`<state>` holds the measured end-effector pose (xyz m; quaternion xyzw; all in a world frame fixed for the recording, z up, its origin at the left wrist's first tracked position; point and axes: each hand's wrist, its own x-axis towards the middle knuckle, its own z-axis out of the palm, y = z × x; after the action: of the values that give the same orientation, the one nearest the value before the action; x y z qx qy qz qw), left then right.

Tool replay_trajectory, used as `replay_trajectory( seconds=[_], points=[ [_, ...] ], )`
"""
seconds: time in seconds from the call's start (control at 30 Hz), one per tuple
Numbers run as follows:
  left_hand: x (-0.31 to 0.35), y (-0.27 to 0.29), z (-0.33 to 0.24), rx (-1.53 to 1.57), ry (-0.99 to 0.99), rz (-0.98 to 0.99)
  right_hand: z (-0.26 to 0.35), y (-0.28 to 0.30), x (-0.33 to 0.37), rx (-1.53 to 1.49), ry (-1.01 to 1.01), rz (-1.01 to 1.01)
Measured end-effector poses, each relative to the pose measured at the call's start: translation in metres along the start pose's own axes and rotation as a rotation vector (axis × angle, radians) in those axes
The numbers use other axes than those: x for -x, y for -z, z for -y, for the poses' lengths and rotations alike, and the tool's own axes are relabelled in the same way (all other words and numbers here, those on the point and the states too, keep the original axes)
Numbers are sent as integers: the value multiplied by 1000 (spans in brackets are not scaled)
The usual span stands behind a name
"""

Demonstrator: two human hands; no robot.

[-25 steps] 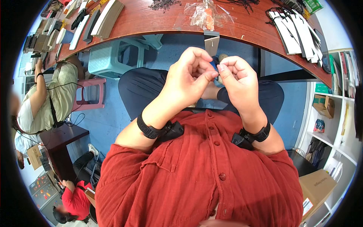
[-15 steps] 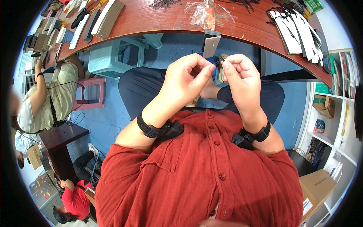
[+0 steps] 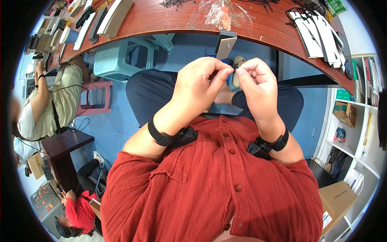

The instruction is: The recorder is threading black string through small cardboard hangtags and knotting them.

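A thin black cord-like piece [image 3: 235, 66] shows between my fingertips, too small to make out fully. My left hand [image 3: 200, 82] is closed in a pinch, thumb against forefinger, at the left of this piece. Pinched in the same way, my right hand [image 3: 258, 83] grips it from the right. The two hands nearly touch, held above my lap just short of the table edge. Beyond them a beige flat card [image 3: 225, 48] with a dark backing hangs from the table edge.
On the reddish table [image 3: 161, 20] lie crumpled clear plastic [image 3: 217, 15], white tags with black cords [image 3: 310, 34] at right, and stacked card strips [image 3: 115, 18] at left. A teal stool [image 3: 117, 60] stands beneath. Other people sit at left. White shelves [image 3: 363, 125] stand at right.
My left fingertips have moved slightly right, up to the black piece, closing the gap between the hands. My right hand stays almost in place.
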<state>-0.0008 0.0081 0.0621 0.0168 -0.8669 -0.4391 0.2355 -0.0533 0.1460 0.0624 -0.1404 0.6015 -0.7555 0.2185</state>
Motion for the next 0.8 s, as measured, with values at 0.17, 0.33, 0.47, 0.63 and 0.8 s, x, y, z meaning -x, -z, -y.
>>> replay_trajectory(
  seconds=[0.17, 0.33, 0.47, 0.63, 0.8],
  points=[
    [0, 1, 0, -50, -63, 11, 0, -1, -2, 6, 1, 17],
    [-3, 5, 3, -90, -173, 82, 1, 1, -2, -9, -67, 18],
    [0, 3, 4, 333, 256, 119, 2, 3, -2, -50, -82, 41],
    [-1, 4, 5, 355, 257, 184, -1, 2, -3, -40, -102, 68],
    [-2, 5, 3, 516, 352, 169, -3, 2, -3, -16, -97, 86]
  ],
)
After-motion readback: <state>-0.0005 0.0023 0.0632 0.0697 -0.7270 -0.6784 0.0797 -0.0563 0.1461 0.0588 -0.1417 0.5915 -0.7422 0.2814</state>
